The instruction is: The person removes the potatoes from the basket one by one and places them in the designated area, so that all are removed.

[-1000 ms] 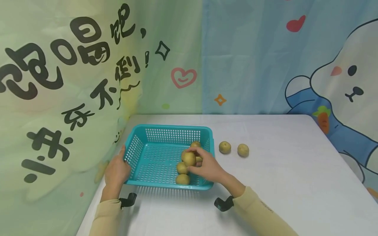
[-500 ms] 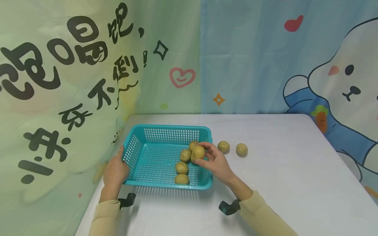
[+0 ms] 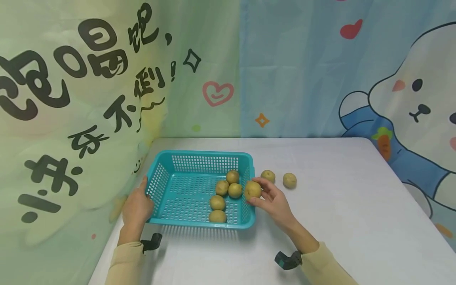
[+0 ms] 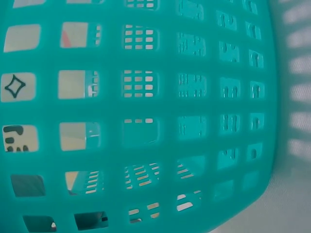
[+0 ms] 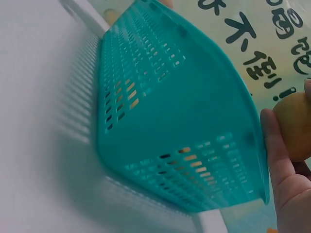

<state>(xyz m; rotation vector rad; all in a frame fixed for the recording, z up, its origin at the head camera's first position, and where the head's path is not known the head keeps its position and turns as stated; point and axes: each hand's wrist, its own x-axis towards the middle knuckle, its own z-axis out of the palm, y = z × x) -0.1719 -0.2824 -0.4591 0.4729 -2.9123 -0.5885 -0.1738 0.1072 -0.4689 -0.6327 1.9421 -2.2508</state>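
In the head view my right hand (image 3: 276,200) pinches a round yellow potato (image 3: 253,190) between thumb and fingers, over the right rim of a turquoise plastic basket (image 3: 199,226). The right wrist view shows this potato (image 5: 294,124) from the side, with the thumb against it beside the basket's edge. My left hand (image 3: 137,206) grips the basket at its left side, index finger along the rim. Several potatoes (image 3: 217,202) lie inside, toward the basket's right half. Only the perforated basket wall (image 4: 167,104) fills the left wrist view; the left hand is hidden there.
Two more potatoes, a nearer-left one (image 3: 268,176) and one further right (image 3: 289,180), lie on the white table (image 3: 342,206) right of the basket. Behind stands a printed curtain (image 3: 292,71) with a cartoon bear and dark lettering.
My right hand has moved right with the held potato, from above the potatoes inside to the basket's right rim. The left hand stays at the basket's left side.
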